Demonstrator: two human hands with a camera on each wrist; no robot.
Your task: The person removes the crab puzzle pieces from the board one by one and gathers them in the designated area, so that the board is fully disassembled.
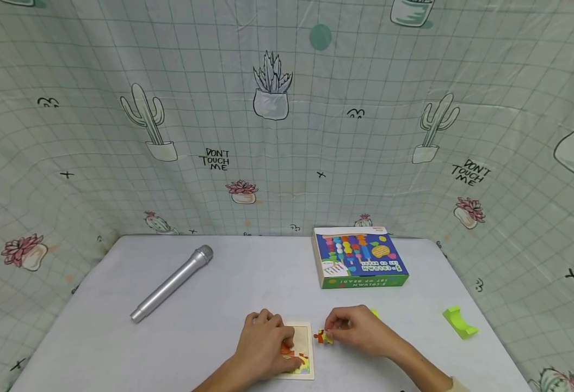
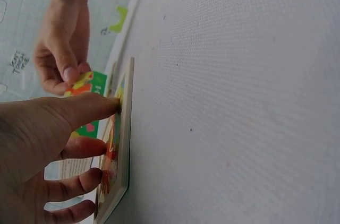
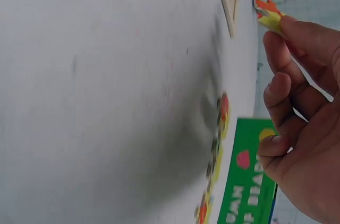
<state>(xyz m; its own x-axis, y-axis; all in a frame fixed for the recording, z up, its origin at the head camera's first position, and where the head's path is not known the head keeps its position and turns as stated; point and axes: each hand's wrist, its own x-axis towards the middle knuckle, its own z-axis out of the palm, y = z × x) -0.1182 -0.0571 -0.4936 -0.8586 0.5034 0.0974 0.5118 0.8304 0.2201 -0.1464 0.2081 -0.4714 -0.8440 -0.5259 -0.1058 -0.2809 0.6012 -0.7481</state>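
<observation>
My left hand rests over a small wooden jigsaw board. Its thumb and fingertips press on the orange and yellow pieces lying inside the frame, as the left wrist view shows from the side; the palm hides part of the board. To the right of the frame, my right hand pinches a red, orange and yellow jigsaw piece between thumb and index finger, raised off the table. Several loose jigsaw pieces lie on the table below the right hand, mostly hidden behind it in the head view.
A blue and green bead-set box lies at the back right. At the left, a silver microphone lies slantwise. A curved lime-green block sits near the right edge. Behind the white table hangs a cactus-print cloth.
</observation>
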